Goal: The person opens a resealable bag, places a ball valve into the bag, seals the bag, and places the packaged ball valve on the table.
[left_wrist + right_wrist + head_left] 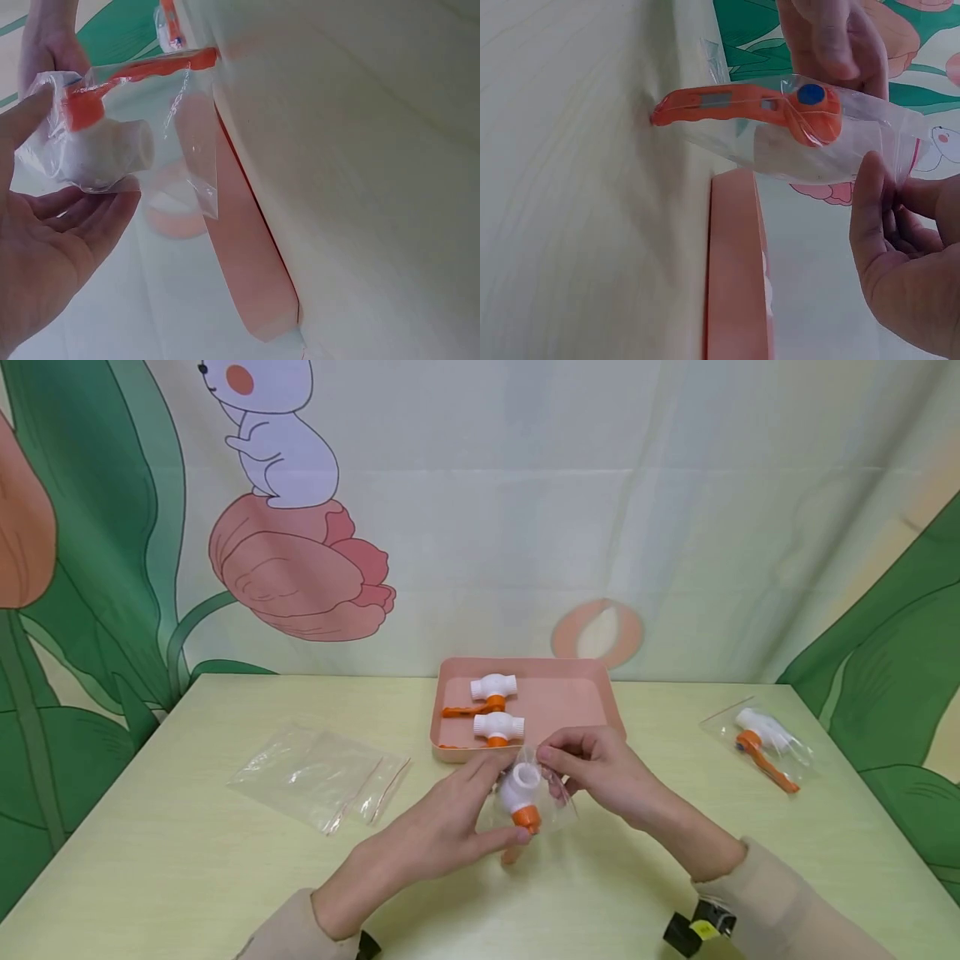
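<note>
A white plastic ball valve (519, 787) with an orange handle is inside a clear zip bag (196, 161) above the table's middle. My left hand (446, 822) holds the bagged valve between thumb and fingers, as the left wrist view shows. My right hand (600, 768) pinches the bag near its red-lined zip end, seen in the right wrist view. The orange handle (727, 103) points down toward the table, still within the plastic. Just behind the hands stands a pink tray (570, 693) bearing two unbagged white valves (498, 727) with orange handles.
Flat clear zip bags (315, 777) lie on the table to the left. Another bagged valve (767, 739) lies at the far right. A printed curtain (480, 527) hangs behind the table's back edge.
</note>
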The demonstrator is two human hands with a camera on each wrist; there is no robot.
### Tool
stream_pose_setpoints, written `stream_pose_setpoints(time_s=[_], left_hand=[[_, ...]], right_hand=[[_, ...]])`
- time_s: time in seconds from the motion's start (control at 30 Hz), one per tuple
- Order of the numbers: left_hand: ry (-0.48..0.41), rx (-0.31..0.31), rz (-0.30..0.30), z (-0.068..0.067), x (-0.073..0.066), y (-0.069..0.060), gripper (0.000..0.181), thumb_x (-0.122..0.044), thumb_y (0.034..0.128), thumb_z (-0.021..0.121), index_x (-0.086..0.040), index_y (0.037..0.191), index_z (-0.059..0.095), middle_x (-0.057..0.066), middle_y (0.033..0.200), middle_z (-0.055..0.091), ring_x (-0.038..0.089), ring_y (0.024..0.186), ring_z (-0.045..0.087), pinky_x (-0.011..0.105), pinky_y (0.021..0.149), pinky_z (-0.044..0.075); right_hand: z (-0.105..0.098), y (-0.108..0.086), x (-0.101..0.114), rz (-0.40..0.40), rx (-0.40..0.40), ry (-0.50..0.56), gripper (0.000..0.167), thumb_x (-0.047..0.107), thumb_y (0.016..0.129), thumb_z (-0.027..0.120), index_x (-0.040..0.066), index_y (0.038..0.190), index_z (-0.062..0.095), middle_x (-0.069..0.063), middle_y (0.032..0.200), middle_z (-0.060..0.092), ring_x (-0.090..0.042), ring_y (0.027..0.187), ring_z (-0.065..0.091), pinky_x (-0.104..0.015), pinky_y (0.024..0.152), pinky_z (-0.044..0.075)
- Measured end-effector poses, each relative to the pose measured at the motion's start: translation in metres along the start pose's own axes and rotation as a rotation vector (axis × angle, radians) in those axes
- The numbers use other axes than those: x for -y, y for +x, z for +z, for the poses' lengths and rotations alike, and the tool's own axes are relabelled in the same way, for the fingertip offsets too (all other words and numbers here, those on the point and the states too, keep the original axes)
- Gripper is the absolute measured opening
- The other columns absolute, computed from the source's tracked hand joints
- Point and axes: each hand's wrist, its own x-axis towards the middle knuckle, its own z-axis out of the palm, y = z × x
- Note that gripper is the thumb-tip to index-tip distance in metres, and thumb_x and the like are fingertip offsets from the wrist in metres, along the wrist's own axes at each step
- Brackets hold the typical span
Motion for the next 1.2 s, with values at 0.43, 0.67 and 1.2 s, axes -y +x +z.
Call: stream_pose_setpoints(time_s=[0.43, 0.67, 1.2], left_hand=[[0.019, -0.251, 0.096, -0.002, -0.001, 0.007, 0.021, -0.013, 0.1062, 0.058, -0.006, 0.126, 0.056, 0.004, 0.121, 0.063, 0.017, 0.114, 0.061, 0.037, 0.098, 0.052], [0.019, -0.307, 0.162, -0.003, -0.001, 0.01, 0.012, -0.009, 0.1037, 0.061, -0.006, 0.116, 0.06, 0.002, 0.109, 0.065, 0.016, 0.102, 0.062, 0.036, 0.087, 0.055], [-0.011, -0.346, 0.129, -0.003, 0.0, 0.008, 0.007, -0.003, 0.1, 0.066, -0.005, 0.105, 0.061, 0.0, 0.096, 0.064, 0.013, 0.089, 0.063, 0.031, 0.077, 0.056]], right_hand=[[0.002, -0.001, 0.009, -0.079, 0.086, -0.111, 0.016, 0.012, 0.106, 0.059, 0.002, 0.101, 0.07, -0.012, 0.08, 0.059, -0.021, 0.067, 0.06, -0.032, 0.062, 0.055], [0.003, 0.0, 0.009, -0.113, 0.126, -0.106, 0.016, 0.011, 0.106, 0.058, 0.002, 0.098, 0.068, -0.011, 0.078, 0.058, -0.023, 0.068, 0.06, -0.029, 0.062, 0.051], [-0.002, -0.004, 0.013, -0.096, 0.128, -0.159, 0.018, 0.014, 0.106, 0.059, 0.005, 0.118, 0.069, -0.011, 0.105, 0.067, -0.034, 0.085, 0.064, -0.039, 0.071, 0.06]])
